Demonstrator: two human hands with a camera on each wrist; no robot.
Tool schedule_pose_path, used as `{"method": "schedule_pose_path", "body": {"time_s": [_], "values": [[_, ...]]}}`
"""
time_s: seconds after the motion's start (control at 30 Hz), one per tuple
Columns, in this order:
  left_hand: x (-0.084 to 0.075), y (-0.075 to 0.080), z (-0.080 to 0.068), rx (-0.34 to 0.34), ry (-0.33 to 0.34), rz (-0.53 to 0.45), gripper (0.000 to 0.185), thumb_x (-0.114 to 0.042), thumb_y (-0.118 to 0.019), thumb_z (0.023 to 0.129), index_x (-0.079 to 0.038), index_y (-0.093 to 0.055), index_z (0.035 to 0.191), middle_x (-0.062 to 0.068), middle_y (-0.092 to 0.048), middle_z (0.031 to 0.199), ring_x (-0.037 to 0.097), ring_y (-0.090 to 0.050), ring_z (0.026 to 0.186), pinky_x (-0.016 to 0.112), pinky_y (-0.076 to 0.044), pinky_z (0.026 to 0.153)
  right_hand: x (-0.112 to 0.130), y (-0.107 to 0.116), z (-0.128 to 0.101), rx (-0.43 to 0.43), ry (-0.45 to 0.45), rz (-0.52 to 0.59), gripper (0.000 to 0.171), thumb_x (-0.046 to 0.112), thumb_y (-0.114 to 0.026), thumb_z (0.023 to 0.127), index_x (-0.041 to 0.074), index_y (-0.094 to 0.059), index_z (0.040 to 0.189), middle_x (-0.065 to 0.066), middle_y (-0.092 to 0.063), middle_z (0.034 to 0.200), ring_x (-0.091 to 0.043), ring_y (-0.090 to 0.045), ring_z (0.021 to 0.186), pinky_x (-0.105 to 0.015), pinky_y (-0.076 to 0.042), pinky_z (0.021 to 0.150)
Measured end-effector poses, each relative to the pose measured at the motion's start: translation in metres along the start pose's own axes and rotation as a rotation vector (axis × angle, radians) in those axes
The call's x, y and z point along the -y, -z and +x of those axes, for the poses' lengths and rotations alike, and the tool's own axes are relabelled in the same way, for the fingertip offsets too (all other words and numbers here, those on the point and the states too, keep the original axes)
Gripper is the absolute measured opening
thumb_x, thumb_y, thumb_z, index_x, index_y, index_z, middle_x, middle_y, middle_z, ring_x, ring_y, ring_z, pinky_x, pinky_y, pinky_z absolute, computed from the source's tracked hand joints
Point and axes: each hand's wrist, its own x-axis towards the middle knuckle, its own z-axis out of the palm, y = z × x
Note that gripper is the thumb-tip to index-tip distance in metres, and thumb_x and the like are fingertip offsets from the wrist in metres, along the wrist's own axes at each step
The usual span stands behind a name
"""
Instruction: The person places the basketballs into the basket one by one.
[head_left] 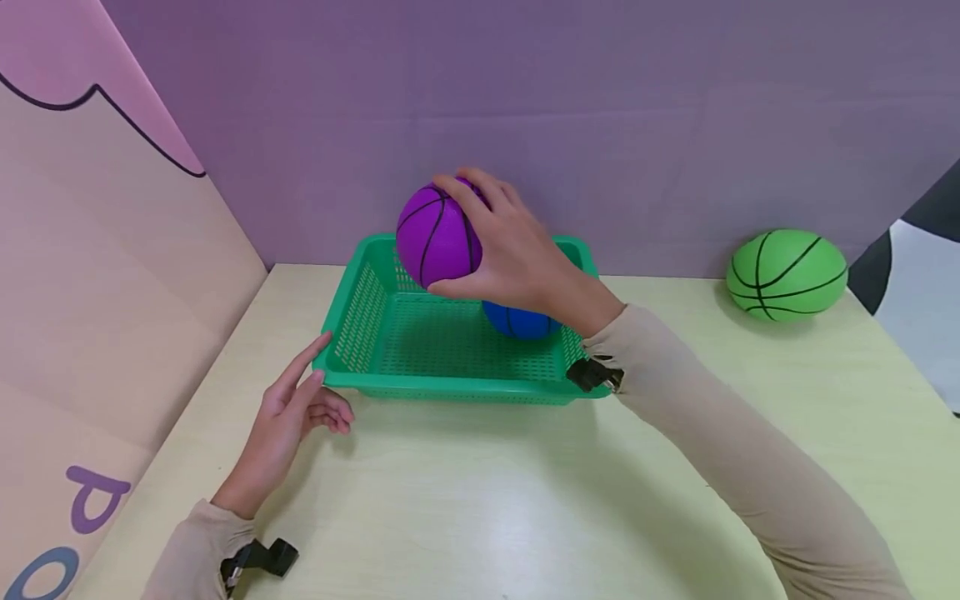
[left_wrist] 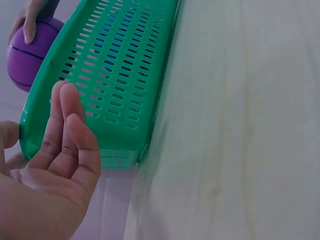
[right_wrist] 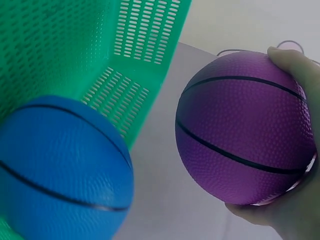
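Tabletop point(head_left: 465, 492) — purple ball point(head_left: 435, 242), part-hidden

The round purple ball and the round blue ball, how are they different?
Colour: the round purple ball is purple; the round blue ball is blue.
Place: the right hand holds the purple ball up, while the blue ball sits inside the green plastic basket.
View: from the head camera, more of the purple ball shows than of the blue ball.
Both have black lines.

Plain, close-fitting beige sleeves point(head_left: 720, 442) wrinkle at the cuffs point(head_left: 222, 525); a small, angular black device point(head_left: 281, 557) sits at each cuff
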Motion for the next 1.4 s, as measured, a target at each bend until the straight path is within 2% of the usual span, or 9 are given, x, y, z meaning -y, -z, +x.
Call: {"method": "schedule_pose_path", "body": {"time_s": [0.23, 0.57, 0.97, 1.23, 1.4], "values": [[0.0, 0.001, 0.0, -0.001, -0.005, 0.003, 0.051, -0.024, -0.035, 0.111, -0.019, -0.023, 0.16, 0.017, -0.071, 0.082, 0.026, -0.07, 0.069, 0.032, -0.059, 0.067, -0.005, -0.022, 0.012, 0.037, -0.01, 0.039, 0.097, 0.056, -0.081, 0.072, 0.025, -0.036, 0.152, -0.006, -0.034, 0.151, -0.033, -0.035, 0.135, -0.044, -0.054, 0.09], [0.0, -0.001, -0.001, -0.003, -0.004, -0.001, 0.051, -0.025, -0.035, 0.111, -0.018, -0.023, 0.16, 0.015, -0.071, 0.082, 0.025, -0.07, 0.069, 0.031, -0.059, 0.066, -0.008, -0.045, 0.024, 0.126, -0.024, 0.003, 0.1, 0.057, -0.081, 0.072, 0.023, -0.034, 0.153, -0.008, -0.032, 0.153, -0.035, -0.035, 0.135, -0.045, -0.054, 0.092], [-0.002, -0.004, 0.001, -0.004, 0.001, 0.006, 0.05, -0.025, -0.035, 0.111, -0.02, -0.024, 0.159, 0.018, -0.07, 0.083, 0.027, -0.07, 0.07, 0.033, -0.059, 0.067, -0.014, -0.064, 0.037, 0.245, -0.062, -0.072, 0.102, 0.06, -0.08, 0.073, 0.021, -0.031, 0.155, -0.011, -0.03, 0.153, -0.039, -0.033, 0.135, -0.056, -0.047, 0.097], [-0.001, -0.006, 0.001, 0.001, 0.008, 0.018, 0.05, -0.026, -0.035, 0.111, -0.02, -0.024, 0.159, 0.017, -0.07, 0.082, 0.027, -0.07, 0.07, 0.032, -0.059, 0.066, -0.028, -0.086, 0.027, 0.304, -0.095, -0.08, 0.106, 0.06, -0.08, 0.074, 0.022, -0.027, 0.157, -0.011, -0.027, 0.155, -0.039, -0.031, 0.138, -0.055, -0.046, 0.101], [-0.003, -0.005, -0.001, -0.001, 0.018, 0.019, 0.05, -0.026, -0.035, 0.111, -0.021, -0.024, 0.159, 0.017, -0.07, 0.083, 0.027, -0.07, 0.07, 0.032, -0.059, 0.066, -0.031, -0.1, 0.018, 0.338, -0.059, -0.125, 0.107, 0.06, -0.08, 0.074, 0.021, -0.026, 0.158, -0.013, -0.025, 0.157, -0.041, -0.031, 0.138, -0.057, -0.044, 0.102]]}}
